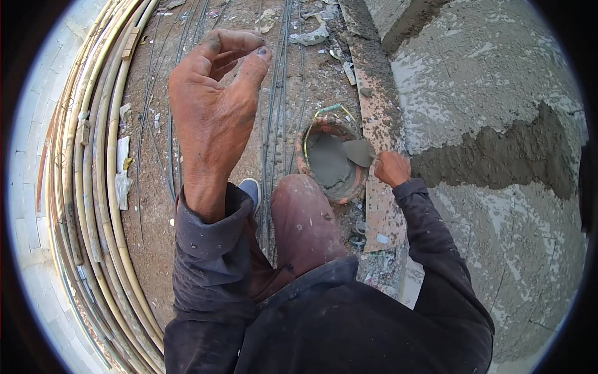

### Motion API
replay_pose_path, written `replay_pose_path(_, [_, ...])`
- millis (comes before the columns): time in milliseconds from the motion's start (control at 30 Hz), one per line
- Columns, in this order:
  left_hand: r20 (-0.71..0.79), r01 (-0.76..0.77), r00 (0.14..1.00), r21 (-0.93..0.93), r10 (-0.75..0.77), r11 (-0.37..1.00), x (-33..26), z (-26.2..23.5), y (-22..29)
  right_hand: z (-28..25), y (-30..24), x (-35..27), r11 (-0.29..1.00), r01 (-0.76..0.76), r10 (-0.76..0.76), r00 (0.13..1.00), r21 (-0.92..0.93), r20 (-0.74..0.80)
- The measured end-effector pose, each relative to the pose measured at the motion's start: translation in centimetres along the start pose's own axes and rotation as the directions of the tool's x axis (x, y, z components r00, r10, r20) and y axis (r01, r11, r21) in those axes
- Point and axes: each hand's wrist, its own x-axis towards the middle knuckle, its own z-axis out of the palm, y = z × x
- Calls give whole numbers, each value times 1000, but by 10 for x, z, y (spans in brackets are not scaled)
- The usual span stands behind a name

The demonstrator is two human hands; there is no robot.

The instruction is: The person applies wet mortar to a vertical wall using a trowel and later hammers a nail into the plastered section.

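My right hand [392, 169] is closed round the handle of a trowel [358, 153]. The trowel's grey blade reaches over the right rim of a bucket [302, 157], above the wet mortar [330, 161] in it. A thin yellow-green handle arches over the bucket's far side. Raised high on the left, my left hand [215, 103] has its fingers curled and its thumb tip close to the index fingertip. Nothing shows between them. Right of the trowel hand, a dark band of fresh mortar [498, 159] lies across the grey wall [473, 75].
Long bamboo poles [115, 124] run along the left beside pale paving blocks [31, 187]. Thin metal rods [274, 112] lie on the dirt ground. A mortar-spattered board [380, 112] runs along the wall's foot. My bent knee [305, 212] is just in front of the bucket.
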Motion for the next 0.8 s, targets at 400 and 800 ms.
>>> replay_pose_path(400, [-22,51,998,-67,-52,996,6,-3,7,118,8,-88,861,-45,79,996,507,-46])
replay_pose_path(800, [-40,108,993,-118,-114,987,26,10,-36,-281,-64,-172,809,441,-211,835,388,-509])
